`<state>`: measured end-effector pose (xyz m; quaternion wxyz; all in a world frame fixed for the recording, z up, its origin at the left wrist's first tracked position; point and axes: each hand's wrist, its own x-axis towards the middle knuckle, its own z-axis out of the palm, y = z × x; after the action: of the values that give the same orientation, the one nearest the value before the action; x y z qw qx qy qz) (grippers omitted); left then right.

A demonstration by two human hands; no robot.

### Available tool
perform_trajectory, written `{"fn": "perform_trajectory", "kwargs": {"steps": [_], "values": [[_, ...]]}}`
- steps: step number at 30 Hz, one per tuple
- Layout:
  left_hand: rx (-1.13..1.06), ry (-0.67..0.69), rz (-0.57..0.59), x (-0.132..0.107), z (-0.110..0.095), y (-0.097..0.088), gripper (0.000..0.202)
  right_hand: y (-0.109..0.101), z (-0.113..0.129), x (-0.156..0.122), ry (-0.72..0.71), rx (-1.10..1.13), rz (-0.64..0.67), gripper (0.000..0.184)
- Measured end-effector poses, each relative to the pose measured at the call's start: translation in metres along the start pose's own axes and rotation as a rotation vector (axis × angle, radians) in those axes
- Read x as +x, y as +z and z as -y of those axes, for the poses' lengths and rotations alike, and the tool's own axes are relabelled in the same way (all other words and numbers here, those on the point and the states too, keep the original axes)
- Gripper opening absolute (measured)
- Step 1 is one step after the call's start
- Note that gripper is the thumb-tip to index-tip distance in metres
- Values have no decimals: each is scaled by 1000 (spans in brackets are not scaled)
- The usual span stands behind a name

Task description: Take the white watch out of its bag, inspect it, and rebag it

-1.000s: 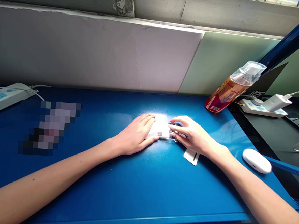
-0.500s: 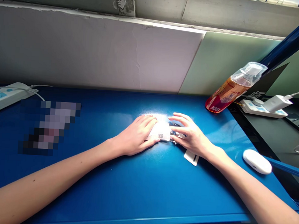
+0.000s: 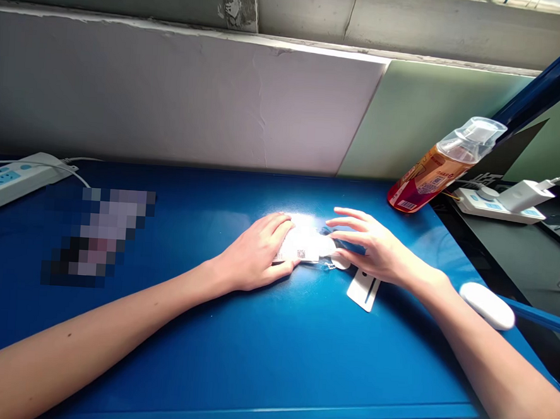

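My left hand [image 3: 254,256] lies on the blue table [image 3: 234,346], fingers and thumb closed round the left end of a small white packet [image 3: 301,245] with a printed code. My right hand [image 3: 375,250] is just to the right of the packet, fingers stretched out and slightly lifted, thumb near a small white piece [image 3: 339,261] at the packet's right end. Whether the thumb touches that piece is unclear. A flat white card [image 3: 363,289] with a dark slot lies on the table under my right wrist.
An orange bottle [image 3: 441,165] with a clear cap leans at the back right. Beside it sits a white power strip [image 3: 496,207] with a charger plugged in. A white oval case [image 3: 487,305] lies at the right edge. Another power strip [image 3: 13,179] is at the far left, and a blurred patch [image 3: 101,233] lies left of centre.
My right hand has lifted its fingers off the packet and drawn a little to the right, uncovering more of the white card. My left hand has stayed on the packet.
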<state>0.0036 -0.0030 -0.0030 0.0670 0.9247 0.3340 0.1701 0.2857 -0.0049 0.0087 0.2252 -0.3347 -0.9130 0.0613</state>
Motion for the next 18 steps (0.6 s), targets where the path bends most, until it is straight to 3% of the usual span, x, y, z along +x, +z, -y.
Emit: {"fn": "perform_trajectory", "kwargs": {"steps": [8, 18], "values": [[-16, 0, 7, -2, 1, 1, 58, 6, 11, -2, 73, -62, 98, 43], [11, 21, 3, -1, 0, 0, 59, 29, 17, 2, 44, -62, -61, 30]]}}
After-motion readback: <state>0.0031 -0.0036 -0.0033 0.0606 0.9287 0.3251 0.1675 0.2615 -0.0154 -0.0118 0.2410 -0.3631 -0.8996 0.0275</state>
